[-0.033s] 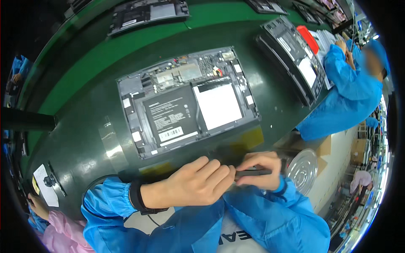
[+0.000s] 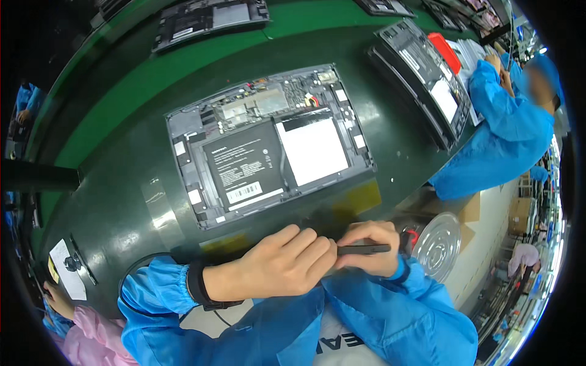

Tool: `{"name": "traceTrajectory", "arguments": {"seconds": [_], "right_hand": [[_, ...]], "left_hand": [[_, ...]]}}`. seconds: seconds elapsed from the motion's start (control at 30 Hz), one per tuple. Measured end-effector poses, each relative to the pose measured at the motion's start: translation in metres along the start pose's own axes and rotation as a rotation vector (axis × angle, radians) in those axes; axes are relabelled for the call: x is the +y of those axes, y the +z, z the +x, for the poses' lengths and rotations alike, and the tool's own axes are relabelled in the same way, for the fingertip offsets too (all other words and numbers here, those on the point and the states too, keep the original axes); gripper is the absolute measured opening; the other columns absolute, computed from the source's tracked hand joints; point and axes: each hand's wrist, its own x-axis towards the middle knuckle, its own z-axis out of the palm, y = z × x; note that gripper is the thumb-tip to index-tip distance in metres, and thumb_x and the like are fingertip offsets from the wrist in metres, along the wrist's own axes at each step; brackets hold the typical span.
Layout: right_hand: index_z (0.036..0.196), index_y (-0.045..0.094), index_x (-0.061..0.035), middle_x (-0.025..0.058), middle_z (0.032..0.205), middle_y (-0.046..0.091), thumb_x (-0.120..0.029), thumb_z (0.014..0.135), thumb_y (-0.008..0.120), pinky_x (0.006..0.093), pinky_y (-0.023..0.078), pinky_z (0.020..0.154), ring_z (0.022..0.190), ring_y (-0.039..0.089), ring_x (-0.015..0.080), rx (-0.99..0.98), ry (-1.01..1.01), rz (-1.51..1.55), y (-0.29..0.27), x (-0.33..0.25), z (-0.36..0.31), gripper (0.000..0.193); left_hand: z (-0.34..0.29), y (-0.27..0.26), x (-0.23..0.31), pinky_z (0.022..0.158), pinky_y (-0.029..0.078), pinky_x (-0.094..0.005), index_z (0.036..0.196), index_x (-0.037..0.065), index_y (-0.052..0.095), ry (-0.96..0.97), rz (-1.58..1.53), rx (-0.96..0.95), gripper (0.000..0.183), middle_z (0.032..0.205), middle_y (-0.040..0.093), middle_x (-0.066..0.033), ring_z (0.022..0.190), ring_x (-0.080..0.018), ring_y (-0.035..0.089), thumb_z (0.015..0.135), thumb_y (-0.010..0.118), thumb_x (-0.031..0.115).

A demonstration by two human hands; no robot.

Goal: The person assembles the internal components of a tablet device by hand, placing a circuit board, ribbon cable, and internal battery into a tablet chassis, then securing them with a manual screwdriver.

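A small dark, narrow strip-shaped piece (image 2: 371, 249) is held level between my hands, just off the bench's near edge. My right hand (image 2: 372, 235) pinches it, thumb below and fingers above. My left hand (image 2: 290, 261) is curled closed, its fingertips meeting the left end of the strip; whatever lies inside that fist is hidden. Beyond my hands an opened laptop base (image 2: 278, 116) lies on the bench, inner side up. It shows a black battery (image 2: 244, 161), a white rectangular panel (image 2: 315, 154) and a circuit board (image 2: 256, 105) along the far side. Neither hand touches it.
Stacked laptop bases (image 2: 421, 85) stand at the right, beside a red tray (image 2: 444, 53). Another base (image 2: 210, 24) lies on the far green strip. A co-worker in blue (image 2: 513, 134) is at the right. A clear round plastic tray (image 2: 438, 247) sits near my right elbow.
The whole view has shifted very slightly. My right hand has moved a little left with the dark strip, and a small red item now shows beside its wrist.
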Motion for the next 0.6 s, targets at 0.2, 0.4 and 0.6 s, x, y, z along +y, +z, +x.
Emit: {"name": "traceTrajectory", "arguments": {"seconds": [0.2, 0.4, 0.6], "right_hand": [[0.097, 0.070, 0.0004, 0.0127, 0.084, 0.076, -0.010, 0.075, 0.096, 0.0291, 0.053, 0.063, 0.073, 0.073, 0.0187, 0.171, 0.102, 0.115, 0.017, 0.022, -0.025, 0.035], [0.097, 0.068, 0.0000, 0.0157, 0.092, 0.077, -0.007, 0.079, 0.093, 0.0324, 0.057, 0.068, 0.078, 0.076, 0.0232, 0.319, -0.003, 0.017, -0.023, 0.025, -0.023, 0.030], [0.098, 0.067, 0.0003, 0.0161, 0.092, 0.075, -0.008, 0.078, 0.092, 0.0345, 0.057, 0.066, 0.074, 0.073, 0.0291, 0.065, -0.140, -0.505, -0.061, 0.022, -0.004, 0.033]], "left_hand": [[-0.003, 0.011, 0.009, 0.064, 0.043, -0.0298, 0.102, 0.001, 0.076, -0.089, -0.019, -0.027, 0.024, 0.080, 0.053, -0.0002, 0.072, -0.0163, 0.051, 0.083, 0.078, 0.017], [0.003, 0.023, 0.014, 0.075, 0.047, -0.0324, 0.121, 0.003, 0.073, -0.149, 0.059, 0.014, 0.047, 0.111, 0.066, -0.0052, 0.088, -0.0200, 0.058, 0.085, 0.080, 0.033], [-0.004, 0.043, 0.011, 0.089, 0.045, -0.0367, 0.144, 0.007, 0.061, -0.225, -0.015, -0.325, 0.070, 0.138, 0.060, -0.0102, 0.107, -0.0247, 0.056, 0.091, 0.073, 0.051]]}}
